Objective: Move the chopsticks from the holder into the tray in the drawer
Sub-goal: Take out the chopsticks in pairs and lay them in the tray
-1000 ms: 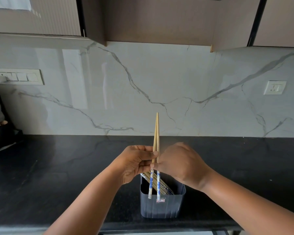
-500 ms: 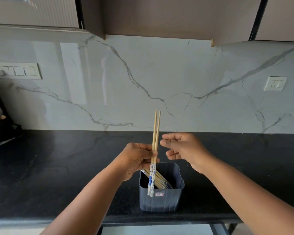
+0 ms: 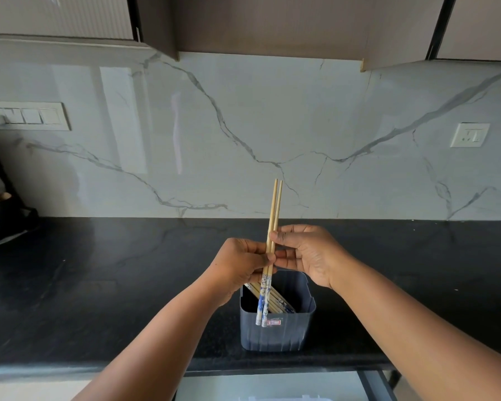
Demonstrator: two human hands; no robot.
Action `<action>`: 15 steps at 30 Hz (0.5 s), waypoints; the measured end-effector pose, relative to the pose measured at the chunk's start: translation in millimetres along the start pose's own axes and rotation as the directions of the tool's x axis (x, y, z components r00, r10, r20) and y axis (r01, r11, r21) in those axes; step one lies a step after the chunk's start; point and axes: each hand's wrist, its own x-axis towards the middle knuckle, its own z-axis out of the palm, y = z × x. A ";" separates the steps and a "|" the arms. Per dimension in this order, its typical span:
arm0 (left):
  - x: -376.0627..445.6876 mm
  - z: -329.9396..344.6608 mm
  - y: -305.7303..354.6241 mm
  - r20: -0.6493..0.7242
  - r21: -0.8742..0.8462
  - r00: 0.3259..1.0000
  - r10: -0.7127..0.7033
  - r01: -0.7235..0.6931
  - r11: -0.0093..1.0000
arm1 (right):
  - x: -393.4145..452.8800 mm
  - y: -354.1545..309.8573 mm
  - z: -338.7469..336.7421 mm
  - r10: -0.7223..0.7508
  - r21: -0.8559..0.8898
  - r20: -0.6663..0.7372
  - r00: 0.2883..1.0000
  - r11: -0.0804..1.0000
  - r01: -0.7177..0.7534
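Head view: I hold one pair of chopsticks (image 3: pixel 273 227) upright above the grey holder (image 3: pixel 277 331), which stands near the front edge of the black counter (image 3: pixel 99 285). My left hand (image 3: pixel 240 267) is closed around the pair at mid-length, patterned ends down; my right hand (image 3: pixel 307 253) pinches the bare shafts just above it, probably to square the two sticks together so they travel as one. More chopsticks (image 3: pixel 275 301) lean inside the holder. At the bottom edge, below the counter, a pale rim (image 3: pixel 278 398) shows, which I take to be the tray in the open drawer; little of it is visible.
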 end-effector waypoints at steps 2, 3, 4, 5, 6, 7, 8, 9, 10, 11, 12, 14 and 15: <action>-0.2 -0.7 -0.9 -0.001 0.029 1.000 0.007 -0.007 1.000 | 0.3 1.7 -1.0 -0.010 -0.001 0.003 1.000 1.000 0.010; -0.1 -1.1 -1.5 0.000 0.046 1.000 0.013 -0.013 0.999 | 0.5 2.8 -1.4 -0.016 -0.002 0.006 1.000 1.000 0.016; -0.1 -1.5 -2.1 0.001 0.062 1.000 0.019 -0.019 0.998 | 0.5 4.0 -1.7 -0.023 -0.007 0.010 1.000 1.000 0.023; -0.3 -1.7 -2.5 0.002 0.077 1.000 0.023 -0.023 0.997 | 0.1 4.7 -1.5 -0.029 -0.013 0.018 0.999 0.999 0.030; -0.3 -1.8 -3.3 0.001 0.092 1.000 0.024 -0.024 0.995 | -0.3 5.4 -1.1 -0.034 -0.018 0.027 0.999 0.999 0.035; -0.2 -1.6 -4.3 0.001 0.105 1.000 0.024 -0.024 0.994 | -0.6 6.1 -0.5 -0.039 -0.026 0.035 0.999 0.999 0.040; -0.4 -1.2 -5.2 0.000 0.117 1.000 0.022 -0.022 0.993 | -0.6 6.9 -0.2 -0.044 -0.035 0.041 0.998 0.998 0.045; -1.0 -0.2 -5.9 0.002 0.124 1.000 0.020 -0.020 0.992 | -0.6 7.5 -0.2 -0.048 -0.047 0.047 0.998 0.998 0.050; -1.2 0.7 -7.1 0.005 0.126 1.000 0.017 -0.018 0.992 | -0.8 8.0 -0.7 -0.052 -0.059 0.051 0.997 0.997 0.055; -0.6 1.4 -8.5 0.009 0.127 1.000 0.017 -0.018 0.992 | -1.1 8.2 -1.4 -0.059 -0.073 0.054 0.997 0.995 0.063; -0.4 1.7 -9.4 0.017 0.125 1.000 0.023 -0.025 0.992 | -1.4 8.0 -2.2 -0.068 -0.087 0.055 0.996 0.994 0.073; -1.4 1.0 -11.0 0.051 0.120 0.996 0.071 -0.076 0.990 | -2.8 7.0 -3.2 -0.090 -0.121 0.054 0.995 0.988 0.096; -2.0 -0.5 -12.7 0.071 0.151 0.991 0.115 -0.125 0.981 | -3.6 6.2 -4.0 -0.108 -0.141 0.053 0.993 0.983 0.115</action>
